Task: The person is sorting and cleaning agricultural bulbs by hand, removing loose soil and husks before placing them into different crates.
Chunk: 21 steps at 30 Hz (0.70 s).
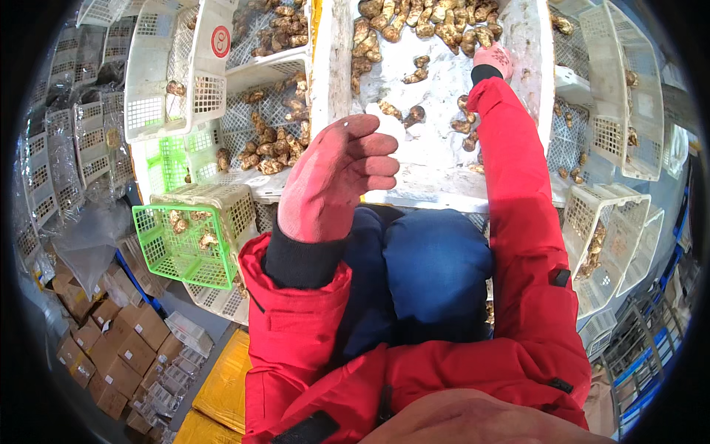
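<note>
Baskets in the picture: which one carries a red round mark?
The white basket at upper left; the red mark on its wall sets it apart, as no other basket visibly has one.

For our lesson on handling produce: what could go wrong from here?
The right hand is at the edge of the crowded mushroom pile, so neighbouring ones might get knocked or bruised. The red sleeve passes close beside loose mushrooms in the white tray and could brush them.
</note>
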Motion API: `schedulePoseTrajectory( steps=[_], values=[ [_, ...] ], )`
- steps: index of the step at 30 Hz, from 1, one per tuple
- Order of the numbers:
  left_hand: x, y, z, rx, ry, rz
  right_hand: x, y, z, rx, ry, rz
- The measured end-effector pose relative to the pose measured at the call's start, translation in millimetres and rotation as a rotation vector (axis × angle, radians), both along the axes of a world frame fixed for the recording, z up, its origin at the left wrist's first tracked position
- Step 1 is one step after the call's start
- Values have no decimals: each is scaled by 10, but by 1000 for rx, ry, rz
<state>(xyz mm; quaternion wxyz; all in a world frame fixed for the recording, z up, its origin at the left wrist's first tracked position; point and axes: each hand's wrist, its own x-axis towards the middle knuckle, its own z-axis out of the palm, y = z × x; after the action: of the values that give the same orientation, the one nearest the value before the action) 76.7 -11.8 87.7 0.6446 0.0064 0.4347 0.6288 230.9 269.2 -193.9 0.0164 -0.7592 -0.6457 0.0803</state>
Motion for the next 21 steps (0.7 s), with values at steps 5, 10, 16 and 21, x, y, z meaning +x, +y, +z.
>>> schedulePoseTrajectory(
  steps=[5, 10, 16, 21],
  values=[
    [190, 148, -120, 69, 11, -25, 249, -4, 191, 72, 705, -214],
    [304, 214, -163, 87, 158, -56, 183, -582, 1139, -369, 1943, -175],
    [467, 288, -340, 44, 367, -138, 188, -1391, 2065, -215, 1756, 123],
    [343, 346, -625, 107, 270, -57, 66, -1953, 2490, 23, 1119, 767]
  ],
)
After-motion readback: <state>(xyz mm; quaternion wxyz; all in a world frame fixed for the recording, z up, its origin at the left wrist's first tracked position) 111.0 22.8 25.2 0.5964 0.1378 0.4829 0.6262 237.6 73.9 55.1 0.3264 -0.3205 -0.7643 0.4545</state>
